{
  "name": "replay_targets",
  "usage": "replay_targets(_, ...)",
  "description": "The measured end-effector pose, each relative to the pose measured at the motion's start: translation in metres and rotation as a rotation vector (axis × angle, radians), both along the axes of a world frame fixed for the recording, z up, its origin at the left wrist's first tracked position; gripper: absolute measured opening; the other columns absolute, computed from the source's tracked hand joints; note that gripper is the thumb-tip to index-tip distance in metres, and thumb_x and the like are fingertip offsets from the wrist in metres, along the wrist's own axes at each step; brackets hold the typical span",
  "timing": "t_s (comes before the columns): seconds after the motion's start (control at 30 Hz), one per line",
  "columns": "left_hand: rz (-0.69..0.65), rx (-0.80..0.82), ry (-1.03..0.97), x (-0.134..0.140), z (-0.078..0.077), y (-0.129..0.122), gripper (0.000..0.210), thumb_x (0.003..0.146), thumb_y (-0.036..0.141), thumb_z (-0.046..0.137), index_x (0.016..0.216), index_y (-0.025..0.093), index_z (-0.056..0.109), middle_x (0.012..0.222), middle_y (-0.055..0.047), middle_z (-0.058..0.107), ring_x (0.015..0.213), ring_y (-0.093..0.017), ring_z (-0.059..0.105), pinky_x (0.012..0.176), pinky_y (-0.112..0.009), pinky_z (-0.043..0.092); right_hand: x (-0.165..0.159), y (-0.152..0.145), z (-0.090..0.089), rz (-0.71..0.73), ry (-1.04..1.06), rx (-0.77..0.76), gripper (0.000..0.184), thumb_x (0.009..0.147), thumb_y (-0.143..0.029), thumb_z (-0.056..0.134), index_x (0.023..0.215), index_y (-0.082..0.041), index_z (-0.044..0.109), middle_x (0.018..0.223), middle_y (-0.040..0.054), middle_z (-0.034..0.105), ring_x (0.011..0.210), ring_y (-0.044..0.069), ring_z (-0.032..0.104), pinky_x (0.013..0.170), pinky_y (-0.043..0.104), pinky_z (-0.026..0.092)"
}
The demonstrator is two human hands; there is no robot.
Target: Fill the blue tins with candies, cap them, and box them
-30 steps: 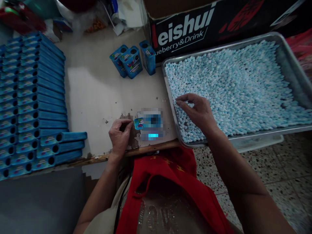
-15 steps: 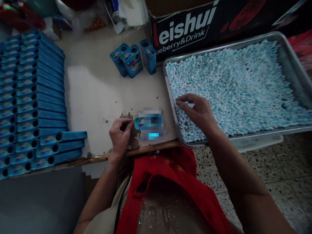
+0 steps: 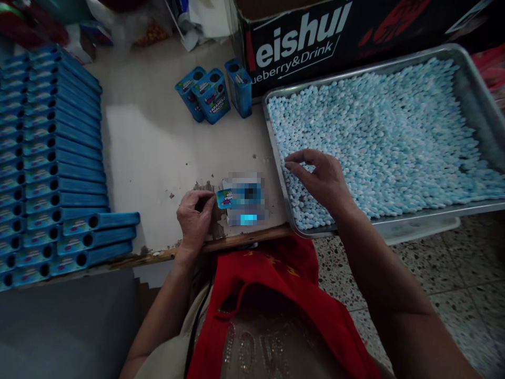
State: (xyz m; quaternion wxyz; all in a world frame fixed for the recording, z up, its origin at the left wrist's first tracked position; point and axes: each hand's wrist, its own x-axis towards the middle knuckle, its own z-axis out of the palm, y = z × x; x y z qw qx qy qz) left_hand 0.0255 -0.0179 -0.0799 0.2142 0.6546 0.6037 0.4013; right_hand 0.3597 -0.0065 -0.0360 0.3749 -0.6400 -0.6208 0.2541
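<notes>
A blue candy box lies on its side at the table's front edge, partly covered by a pixelated patch that hides what is under it. My left hand rests at the box's left end, thumb and forefinger closed together; I cannot tell whether they grip it. Many small pale blue and white candies fill a metal tray on the right. Over the tray's near left side is my right hand, its thumb and forefinger tips pinched together. Anything between those tips is too small to make out.
Several stacked blue boxes stand at the left. Three more boxes stand upright at the back, beside a black printed carton. The table's wooden front edge runs along my red apron.
Both hands keep almost the same place and finger shape. My view has shifted a little, so the tray, boxes and carton sit slightly differently in the picture.
</notes>
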Motion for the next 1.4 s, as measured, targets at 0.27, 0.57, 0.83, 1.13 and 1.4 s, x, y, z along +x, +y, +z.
replay_targets(0.27,-0.003,0.032,0.047,-0.0012,-0.0033,0.0002,0.004,0.095,0.027,0.078,0.094,0.024,0.082,0.092,-0.001,0.079,0.089,-0.019,0.073,0.086,-0.031,0.057,0.0004,-0.0005,-0.0030,0.014,-0.021,0.029,0.020,0.099,-0.040,0.070,0.104,-0.026,0.084,0.107,0.0089,0.086,0.103,0.031,0.080,0.094,0.048,0.062)
replay_targets(0.57,-0.025,0.068,0.084,-0.0021,-0.0057,0.0015,0.005,0.096,0.027,0.078,0.095,0.024,0.082,0.092,-0.002,0.079,0.089,-0.020,0.073,0.086,-0.033,0.056,0.0019,-0.0008,-0.0023,0.032,-0.050,0.035,0.020,0.100,-0.042,0.069,0.103,-0.027,0.083,0.108,0.0087,0.086,0.104,0.031,0.080,0.094,0.048,0.061)
replay_targets(0.83,-0.031,0.025,0.133,-0.0025,-0.0037,0.0022,0.006,0.096,0.029,0.078,0.094,0.024,0.080,0.093,-0.003,0.080,0.091,-0.022,0.073,0.089,-0.035,0.057,0.0009,-0.0001,-0.0040,0.033,-0.074,0.015,0.019,0.100,-0.039,0.069,0.103,-0.027,0.083,0.107,0.0082,0.085,0.102,0.029,0.079,0.091,0.046,0.061)
replay_targets(1.13,-0.036,0.026,0.131,-0.0008,-0.0026,0.0018,0.007,0.097,0.028,0.075,0.095,0.024,0.081,0.094,-0.004,0.080,0.093,-0.023,0.074,0.092,-0.035,0.057,0.0005,0.0000,-0.0082,0.043,-0.098,0.038,0.017,0.100,-0.037,0.069,0.103,-0.026,0.082,0.106,0.0090,0.085,0.103,0.031,0.079,0.091,0.045,0.061)
replay_targets(1.4,-0.054,0.054,0.134,-0.0015,-0.0038,0.0019,0.006,0.095,0.024,0.075,0.094,0.025,0.081,0.093,-0.003,0.080,0.092,-0.022,0.073,0.090,-0.035,0.057,-0.0007,0.0000,-0.0063,0.040,-0.103,0.018,0.019,0.100,-0.038,0.067,0.101,-0.027,0.082,0.107,0.0088,0.085,0.103,0.030,0.078,0.093,0.046,0.061)
